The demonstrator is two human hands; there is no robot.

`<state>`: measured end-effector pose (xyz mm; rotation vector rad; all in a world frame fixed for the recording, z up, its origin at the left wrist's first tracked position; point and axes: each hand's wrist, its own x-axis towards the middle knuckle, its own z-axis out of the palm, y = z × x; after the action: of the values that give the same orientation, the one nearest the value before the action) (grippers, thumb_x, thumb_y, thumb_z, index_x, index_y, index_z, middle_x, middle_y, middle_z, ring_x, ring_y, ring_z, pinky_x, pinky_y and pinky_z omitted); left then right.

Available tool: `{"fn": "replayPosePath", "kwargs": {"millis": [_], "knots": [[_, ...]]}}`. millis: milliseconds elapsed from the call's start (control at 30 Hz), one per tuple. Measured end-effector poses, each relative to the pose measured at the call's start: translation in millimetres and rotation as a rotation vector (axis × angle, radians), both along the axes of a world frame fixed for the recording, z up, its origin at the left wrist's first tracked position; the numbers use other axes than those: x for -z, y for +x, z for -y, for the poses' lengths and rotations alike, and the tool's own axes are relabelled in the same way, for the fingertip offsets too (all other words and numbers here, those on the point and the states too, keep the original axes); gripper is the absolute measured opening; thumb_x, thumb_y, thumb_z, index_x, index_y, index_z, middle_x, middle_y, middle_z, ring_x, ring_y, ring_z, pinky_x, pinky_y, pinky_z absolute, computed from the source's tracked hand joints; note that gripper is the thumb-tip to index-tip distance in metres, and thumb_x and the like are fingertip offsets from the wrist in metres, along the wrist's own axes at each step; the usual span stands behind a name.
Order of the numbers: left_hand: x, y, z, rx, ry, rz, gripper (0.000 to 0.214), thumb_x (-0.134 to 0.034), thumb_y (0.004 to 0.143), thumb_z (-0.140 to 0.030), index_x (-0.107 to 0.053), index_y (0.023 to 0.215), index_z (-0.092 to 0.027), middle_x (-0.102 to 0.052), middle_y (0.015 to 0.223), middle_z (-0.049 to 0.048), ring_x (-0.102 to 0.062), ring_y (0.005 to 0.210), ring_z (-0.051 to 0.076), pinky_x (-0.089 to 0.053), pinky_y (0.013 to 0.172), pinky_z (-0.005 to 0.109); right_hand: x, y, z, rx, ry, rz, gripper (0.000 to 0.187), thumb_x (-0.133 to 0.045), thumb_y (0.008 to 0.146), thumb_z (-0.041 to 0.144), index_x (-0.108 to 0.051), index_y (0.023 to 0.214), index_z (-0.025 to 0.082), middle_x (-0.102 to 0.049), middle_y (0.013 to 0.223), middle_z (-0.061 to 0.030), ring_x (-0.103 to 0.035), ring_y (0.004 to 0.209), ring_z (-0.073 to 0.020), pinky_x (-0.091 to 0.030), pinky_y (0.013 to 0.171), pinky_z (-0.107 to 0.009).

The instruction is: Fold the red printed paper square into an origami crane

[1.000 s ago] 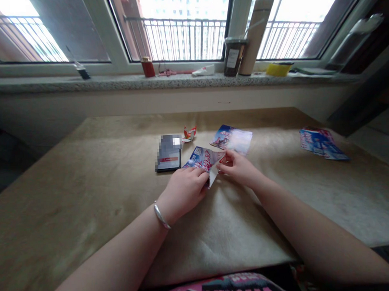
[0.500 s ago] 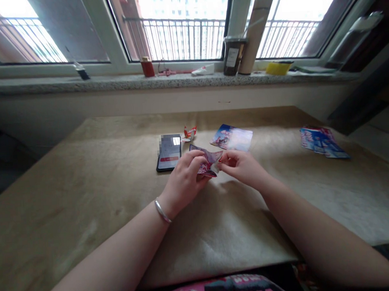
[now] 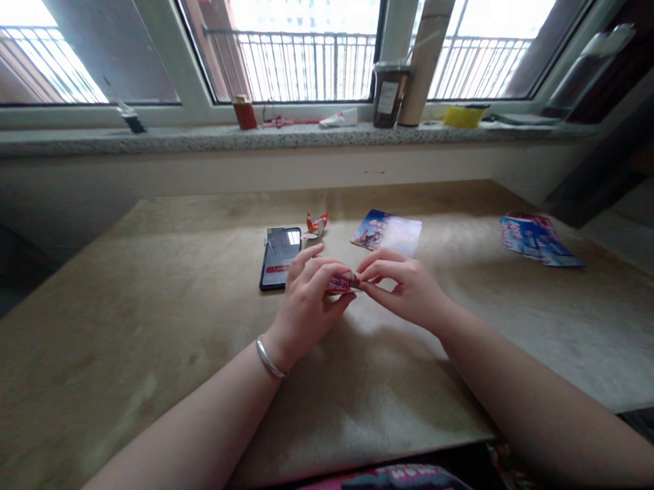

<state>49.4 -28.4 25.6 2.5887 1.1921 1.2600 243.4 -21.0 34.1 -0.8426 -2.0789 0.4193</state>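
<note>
Both of my hands pinch a small folded piece of printed paper (image 3: 342, 282), red and blue, lifted a little above the tan table (image 3: 144, 306). My left hand (image 3: 307, 304), with a silver bangle at the wrist, grips its left end with curled fingers. My right hand (image 3: 404, 288) pinches its right end between thumb and fingertips. Most of the paper is hidden between the fingers.
A phone (image 3: 279, 258) lies just beyond my left hand, a small red folded paper figure (image 3: 316, 224) behind it. A printed sheet (image 3: 386, 233) lies past my right hand, more printed sheets (image 3: 535, 240) at the far right. The windowsill (image 3: 190, 139) holds bottles and small items.
The paper lay partly flat on the table a second ago; my hands have folded it smaller and raised it, drawing closer together.
</note>
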Motion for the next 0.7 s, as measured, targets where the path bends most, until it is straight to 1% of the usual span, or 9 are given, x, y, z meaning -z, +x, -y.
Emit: {"fn": "replayPosePath", "kwargs": {"millis": [67, 200, 333, 400, 500, 567, 633, 700], "knots": [[1.5, 0, -2, 0.024, -0.001, 0.063, 0.023, -0.068, 0.075, -0.026, -0.057, 0.094, -0.022, -0.064, 0.097, 0.0036, -0.046, 0.116, 0.025, -0.037, 0.101, 0.044, 1.0, -1, 0, -0.024, 0.025, -0.042, 0.006, -0.058, 0.081, 0.021, -0.063, 0.078, 0.02, -0.062, 0.088, -0.0044, -0.058, 0.078, -0.013, -0.054, 0.063, -0.026], [4.8, -1, -4, 0.065, -0.051, 0.126, 0.015, -0.067, 0.077, -0.026, -0.06, 0.089, -0.022, -0.065, 0.096, 0.0034, -0.055, 0.105, 0.022, -0.036, 0.101, 0.045, 1.9, -4, 2, -0.042, 0.046, -0.062, 0.007, -0.056, 0.081, 0.019, -0.063, 0.081, 0.021, -0.063, 0.088, -0.0044, -0.059, 0.079, -0.0132, -0.054, 0.063, -0.026], [5.7, 0, -4, 0.157, -0.095, 0.244, 0.007, -0.067, 0.077, -0.024, -0.062, 0.081, -0.021, -0.066, 0.09, 0.0035, -0.058, 0.093, 0.019, -0.043, 0.093, 0.04, 3.6, -6, 4, -0.056, 0.036, -0.048, 0.011, -0.058, 0.08, 0.019, -0.063, 0.089, 0.022, -0.063, 0.093, -0.0047, -0.059, 0.084, -0.0143, -0.055, 0.065, -0.027], [5.5, 0, -4, 0.174, -0.115, 0.296, 0.006, -0.067, 0.077, -0.023, -0.063, 0.08, -0.02, -0.065, 0.088, 0.0035, -0.058, 0.091, 0.018, -0.045, 0.09, 0.038, 5.3, -6, 4, -0.042, 0.036, -0.039, 0.014, -0.061, 0.078, 0.021, -0.062, 0.091, 0.022, -0.063, 0.094, -0.0047, -0.059, 0.086, -0.0151, -0.054, 0.065, -0.027], [5.9, 1, -6, 0.178, -0.129, 0.326, 0.005, -0.066, 0.078, -0.022, -0.064, 0.083, -0.02, -0.066, 0.088, 0.0033, -0.059, 0.09, 0.017, -0.046, 0.089, 0.037, 8.1, -7, 2, 0.025, 0.061, -0.037, 0.01, -0.063, 0.076, 0.022, -0.061, 0.087, 0.022, -0.063, 0.091, -0.004, -0.059, 0.084, -0.0149, -0.053, 0.065, -0.027], [6.9, 1, -7, 0.195, -0.12, 0.308, 0.006, -0.065, 0.079, -0.022, -0.065, 0.085, -0.021, -0.067, 0.09, 0.0029, -0.059, 0.091, 0.017, -0.045, 0.092, 0.038, 9.7, -7, 1, 0.051, 0.085, -0.046, 0.005, -0.061, 0.077, 0.021, -0.06, 0.082, 0.021, -0.063, 0.089, -0.0035, -0.059, 0.081, -0.014, -0.052, 0.065, -0.027], [8.2, 0, -8, 0.203, -0.105, 0.279, 0.008, -0.064, 0.08, -0.021, -0.065, 0.089, -0.021, -0.067, 0.096, 0.0032, -0.059, 0.097, 0.017, -0.042, 0.096, 0.04, 10.8, -7, 1, 0.056, 0.122, -0.055, 0.003, -0.06, 0.078, 0.02, -0.059, 0.079, 0.022, -0.064, 0.088, -0.003, -0.06, 0.08, -0.0135, -0.052, 0.068, -0.027], [8.8, 0, -8, 0.185, -0.088, 0.262, 0.013, -0.063, 0.081, -0.02, -0.065, 0.093, -0.022, -0.066, 0.105, 0.0041, -0.055, 0.107, 0.019, -0.039, 0.1, 0.042, 11.0, -7, 1, 0.077, 0.165, -0.052, 0.004, -0.06, 0.078, 0.019, -0.057, 0.076, 0.022, -0.064, 0.087, -0.0027, -0.06, 0.08, -0.0136, -0.051, 0.07, -0.028]]}}
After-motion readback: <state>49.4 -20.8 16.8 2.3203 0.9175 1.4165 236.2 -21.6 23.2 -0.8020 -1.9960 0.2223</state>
